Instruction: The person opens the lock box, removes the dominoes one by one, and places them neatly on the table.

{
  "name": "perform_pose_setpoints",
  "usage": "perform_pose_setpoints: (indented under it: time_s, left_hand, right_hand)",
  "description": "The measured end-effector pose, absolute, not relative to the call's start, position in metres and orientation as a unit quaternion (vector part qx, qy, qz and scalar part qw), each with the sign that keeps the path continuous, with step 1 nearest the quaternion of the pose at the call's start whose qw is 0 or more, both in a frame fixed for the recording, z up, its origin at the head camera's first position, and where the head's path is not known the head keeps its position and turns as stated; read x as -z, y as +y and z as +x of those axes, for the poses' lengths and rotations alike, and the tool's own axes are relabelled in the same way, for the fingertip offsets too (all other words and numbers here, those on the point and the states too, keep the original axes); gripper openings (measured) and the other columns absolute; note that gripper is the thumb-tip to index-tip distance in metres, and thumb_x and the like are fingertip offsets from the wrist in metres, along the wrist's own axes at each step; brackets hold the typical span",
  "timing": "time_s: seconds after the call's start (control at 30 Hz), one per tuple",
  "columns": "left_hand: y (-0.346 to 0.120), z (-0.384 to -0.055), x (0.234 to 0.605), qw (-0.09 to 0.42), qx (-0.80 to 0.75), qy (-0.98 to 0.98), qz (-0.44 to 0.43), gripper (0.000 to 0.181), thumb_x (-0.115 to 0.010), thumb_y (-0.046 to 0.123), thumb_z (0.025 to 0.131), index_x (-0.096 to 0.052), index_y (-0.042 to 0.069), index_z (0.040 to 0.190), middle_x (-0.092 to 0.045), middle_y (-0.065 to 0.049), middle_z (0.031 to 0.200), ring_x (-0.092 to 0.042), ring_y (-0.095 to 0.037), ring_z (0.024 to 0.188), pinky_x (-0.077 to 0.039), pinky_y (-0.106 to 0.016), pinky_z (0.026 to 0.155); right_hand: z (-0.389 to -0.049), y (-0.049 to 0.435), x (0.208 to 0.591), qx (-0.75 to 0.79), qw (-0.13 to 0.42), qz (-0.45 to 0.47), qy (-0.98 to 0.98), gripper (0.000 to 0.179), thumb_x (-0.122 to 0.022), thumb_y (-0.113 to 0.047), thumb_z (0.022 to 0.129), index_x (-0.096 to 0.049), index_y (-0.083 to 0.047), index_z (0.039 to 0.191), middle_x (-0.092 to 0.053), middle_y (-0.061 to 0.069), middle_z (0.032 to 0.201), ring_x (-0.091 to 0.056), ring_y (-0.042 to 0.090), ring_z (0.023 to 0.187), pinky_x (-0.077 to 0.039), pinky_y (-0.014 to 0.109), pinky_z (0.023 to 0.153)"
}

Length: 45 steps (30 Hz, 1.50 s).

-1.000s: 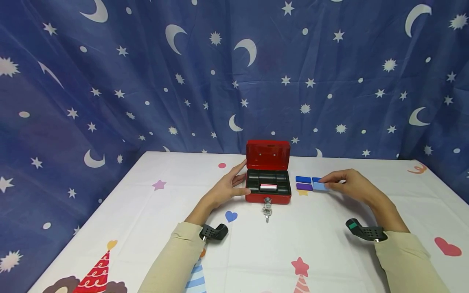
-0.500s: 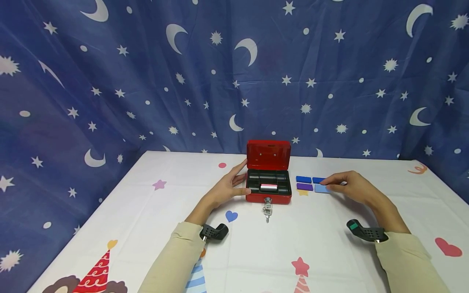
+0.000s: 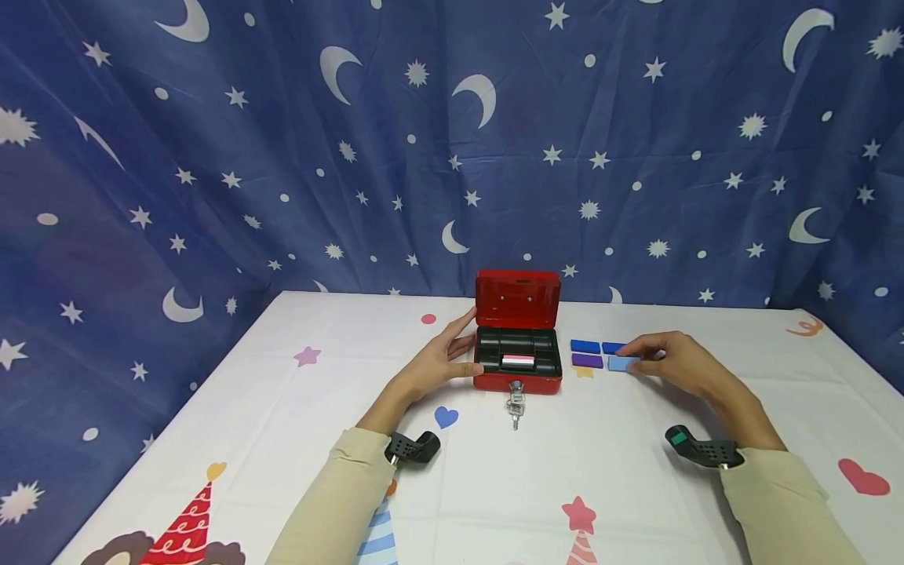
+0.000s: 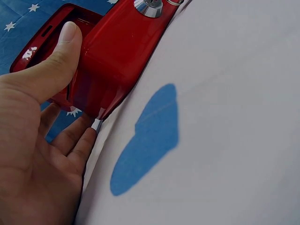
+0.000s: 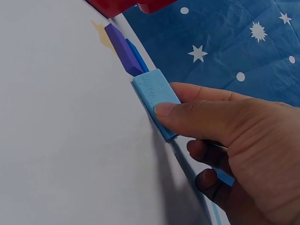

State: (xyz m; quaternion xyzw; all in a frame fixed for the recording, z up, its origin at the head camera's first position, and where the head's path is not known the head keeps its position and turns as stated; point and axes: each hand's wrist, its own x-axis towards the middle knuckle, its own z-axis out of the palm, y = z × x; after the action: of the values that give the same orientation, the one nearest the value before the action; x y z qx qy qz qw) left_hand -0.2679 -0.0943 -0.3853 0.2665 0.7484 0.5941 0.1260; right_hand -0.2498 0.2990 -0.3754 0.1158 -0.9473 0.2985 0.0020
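Observation:
A red metal cash box [image 3: 517, 382] stands with its lid up on the white-covered table, showing a black compartment insert. My left hand [image 3: 439, 366] rests along its left side, the thumb at the front corner and straight fingers reaching toward the back. In the left wrist view the thumb lies against the red wall. My right hand [image 3: 671, 357] pinches a light blue block [image 5: 154, 89] between thumb and index finger, low over the table. Beside that block are a purple block [image 3: 587, 360] and two dark blue blocks, one of them a dark blue block [image 3: 585, 345] nearer the box.
A pink-and-white block [image 3: 518, 361] lies inside the box. Keys [image 3: 515, 408] hang from the lock at its front. Behind the table hangs a dark blue curtain [image 3: 395, 157] with moons and stars. Printed shapes such as a blue heart [image 3: 446, 417] mark the tablecloth.
The light blue block has come down and shifted slightly right, away from the purple block, in my right hand's pinch. My left hand has stayed at the box.

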Motion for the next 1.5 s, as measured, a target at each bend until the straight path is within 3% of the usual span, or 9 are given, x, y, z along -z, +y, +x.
perform_pose_setpoints:
  time_s: [0.17, 0.5, 1.03, 1.23, 1.5]
  left_hand:
    - [-0.094, -0.257, 0.372, 0.129, -0.597, 0.747, 0.264, 0.094, -0.072, 0.001, 0.081, -0.015, 0.017, 0.155, -0.013, -0.012, 0.158, -0.031, -0.034, 0.137, -0.027, -0.046, 0.110]
    - [-0.095, -0.273, 0.396, 0.103, -0.586, 0.766, 0.245, 0.096, -0.078, 0.009, 0.079, -0.022, 0.037, 0.152, -0.022, 0.003, 0.156, -0.040, -0.018, 0.133, -0.035, -0.033, 0.106]
    - [-0.094, -0.273, 0.396, 0.104, -0.585, 0.766, 0.246, 0.095, -0.077, 0.008, 0.079, -0.022, 0.037, 0.152, -0.022, 0.002, 0.156, -0.040, -0.019, 0.133, -0.035, -0.033, 0.107]
    - [-0.094, -0.274, 0.397, 0.103, -0.586, 0.764, 0.249, 0.096, -0.077, 0.008, 0.079, -0.022, 0.037, 0.152, -0.021, 0.001, 0.156, -0.040, -0.020, 0.134, -0.034, -0.034, 0.107]
    - [-0.094, -0.273, 0.395, 0.104, -0.593, 0.752, 0.268, 0.096, -0.075, 0.005, 0.080, -0.019, 0.029, 0.154, -0.016, -0.006, 0.158, -0.035, -0.029, 0.136, -0.030, -0.042, 0.110]
  right_hand:
    - [-0.250, 0.297, 0.377, -0.300, 0.008, 0.112, -0.947, 0.020, -0.075, -0.013, 0.082, -0.075, -0.010, 0.102, -0.062, 0.003, 0.087, -0.050, 0.023, 0.080, -0.043, 0.030, 0.062]
    - [-0.250, 0.296, 0.379, -0.301, 0.013, 0.116, -0.946, 0.021, -0.075, -0.015, 0.082, -0.075, -0.009, 0.102, -0.065, 0.005, 0.091, -0.050, 0.023, 0.079, -0.043, 0.028, 0.059]
    - [-0.249, 0.298, 0.381, -0.293, 0.033, 0.119, -0.948, 0.030, -0.080, -0.018, 0.078, -0.075, -0.005, 0.105, -0.058, 0.006, 0.092, -0.045, 0.023, 0.080, -0.036, 0.030, 0.061]
    - [-0.249, 0.298, 0.381, -0.288, 0.036, 0.121, -0.949, 0.033, -0.080, -0.019, 0.078, -0.073, -0.008, 0.108, -0.057, 0.004, 0.088, -0.048, 0.023, 0.081, -0.040, 0.031, 0.065]
    - [-0.249, 0.297, 0.381, -0.286, 0.043, 0.111, -0.951, 0.029, -0.081, -0.019, 0.077, -0.074, -0.006, 0.103, -0.056, 0.004, 0.084, -0.047, 0.024, 0.080, -0.040, 0.032, 0.065]
